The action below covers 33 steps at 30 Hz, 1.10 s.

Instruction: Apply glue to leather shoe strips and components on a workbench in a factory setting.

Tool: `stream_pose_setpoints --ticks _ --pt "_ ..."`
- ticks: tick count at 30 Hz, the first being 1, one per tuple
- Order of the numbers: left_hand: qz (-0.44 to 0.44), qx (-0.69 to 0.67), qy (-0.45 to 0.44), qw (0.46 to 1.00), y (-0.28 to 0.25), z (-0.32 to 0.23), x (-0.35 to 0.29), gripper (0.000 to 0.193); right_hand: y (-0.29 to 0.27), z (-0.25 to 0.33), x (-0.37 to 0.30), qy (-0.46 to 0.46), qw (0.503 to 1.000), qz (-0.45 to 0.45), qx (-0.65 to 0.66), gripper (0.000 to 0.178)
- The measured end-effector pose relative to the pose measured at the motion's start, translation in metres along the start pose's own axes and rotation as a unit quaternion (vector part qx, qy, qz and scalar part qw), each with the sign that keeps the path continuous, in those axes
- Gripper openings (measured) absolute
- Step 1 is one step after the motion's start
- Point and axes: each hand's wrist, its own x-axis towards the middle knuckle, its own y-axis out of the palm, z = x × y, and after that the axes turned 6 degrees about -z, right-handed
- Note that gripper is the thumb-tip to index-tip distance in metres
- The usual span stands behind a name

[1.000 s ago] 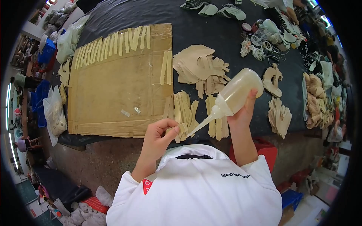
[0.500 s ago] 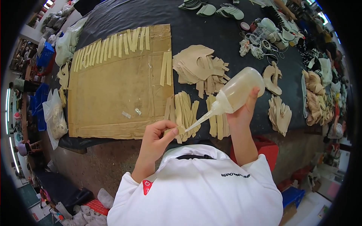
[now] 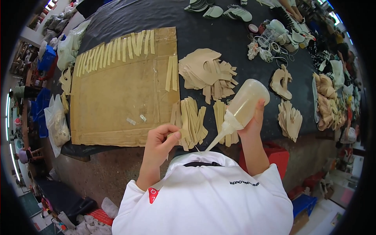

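Right now the left hand (image 3: 159, 138) pinches one tan strip (image 3: 175, 134) between thumb and fingers, just at the near edge of the big cardboard sheet (image 3: 117, 102). The strip looks thin, soft and bendy, so it is probably very light and will flop if held by one end. A good place to hold it seems to be near its end, with a gentle pinch, as the hand does.

The right hand (image 3: 252, 119) wraps around a squeeze bottle (image 3: 243, 105), with the fingers curled tight on its body. The bottle is tipped down and its long nozzle points toward the strip. It looks like soft plastic, so it likely gives when pressed, and the middle of its body is the best place to grip.

More strips (image 3: 192, 121) lie in a pile just right of the cardboard on the dark desk (image 3: 219, 35). A row of strips (image 3: 113, 51) sits along the far edge of the cardboard.
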Motion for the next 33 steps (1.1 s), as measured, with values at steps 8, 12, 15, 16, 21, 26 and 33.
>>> stream_pose_setpoints --ticks 8,12,15,16,21,26,33 --pt "-0.038 -0.046 -0.049 0.997 -0.024 0.035 0.063 0.011 -0.024 0.029 0.022 0.217 0.938 0.103 0.250 0.066" --pt "-0.115 -0.007 -0.054 0.992 -0.061 0.089 0.135 0.012 -0.037 0.029 0.020 0.198 0.936 0.009 0.291 0.064" --pt "-0.156 0.132 0.053 0.977 -0.098 0.116 0.184 0.011 -0.038 0.026 0.014 0.194 0.933 -0.044 0.300 0.063" --pt "-0.149 0.133 0.052 0.978 -0.099 0.117 0.190 0.011 -0.040 0.026 0.011 0.195 0.929 -0.076 0.305 0.064" --pt "0.010 -0.008 -0.039 0.999 -0.049 0.051 0.169 0.009 -0.046 0.026 0.006 0.071 0.967 -0.146 0.196 0.066" --pt "0.097 0.016 -0.050 0.994 0.000 0.007 0.117 0.010 -0.007 0.023 0.009 -0.044 0.977 -0.182 0.103 0.074" --pt "0.077 0.031 -0.104 0.991 -0.020 0.015 0.107 0.010 -0.026 0.032 0.003 -0.058 0.967 -0.211 0.129 0.073"
